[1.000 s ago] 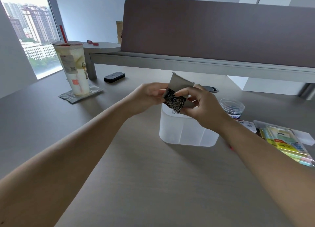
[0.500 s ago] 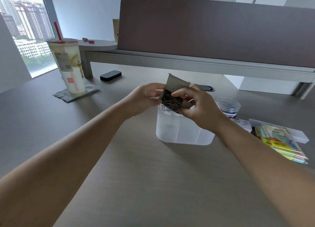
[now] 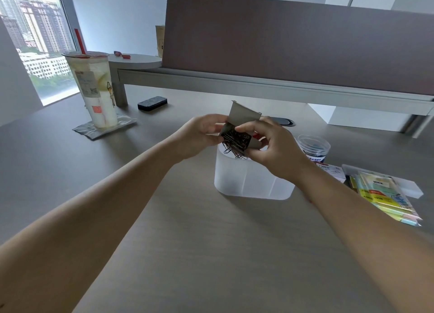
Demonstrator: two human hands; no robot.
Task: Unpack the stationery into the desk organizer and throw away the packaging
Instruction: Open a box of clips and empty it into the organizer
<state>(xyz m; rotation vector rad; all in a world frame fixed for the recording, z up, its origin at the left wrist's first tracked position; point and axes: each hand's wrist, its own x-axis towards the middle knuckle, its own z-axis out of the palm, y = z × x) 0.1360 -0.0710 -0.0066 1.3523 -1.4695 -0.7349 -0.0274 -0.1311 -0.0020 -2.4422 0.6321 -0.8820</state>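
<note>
Holding one small grey cardboard box (image 3: 244, 118) with its flap up, both hands meet just above the single frosted white plastic desk organizer (image 3: 252, 180), which stands on the grey-brown wooden desk (image 3: 211, 254). A tangled bunch of dark metal paper clips (image 3: 236, 142) shows in the box's open face and hangs over the organizer's rim; they are too many and too tangled to count. The left hand (image 3: 199, 134) grips the box's left side, fingers curled round it. The right hand (image 3: 272, 146) grips the right side, forefinger bent over the top of the clips and thumb below. Both forearms reach in from the near edge, and the right hand hides part of the organizer's far wall.

To the right stand one clear round plastic tub with a blue label (image 3: 314, 148), one small white carton (image 3: 332, 173) and one clear packet of pastel sticky notes (image 3: 385, 197), all well apart from the hands. To the left are one tall plastic drink cup with a red straw (image 3: 94, 89) on a grey napkin (image 3: 103, 128), and one black eraser block (image 3: 152, 103). A brown partition screen (image 3: 293, 42) backs the desk.
</note>
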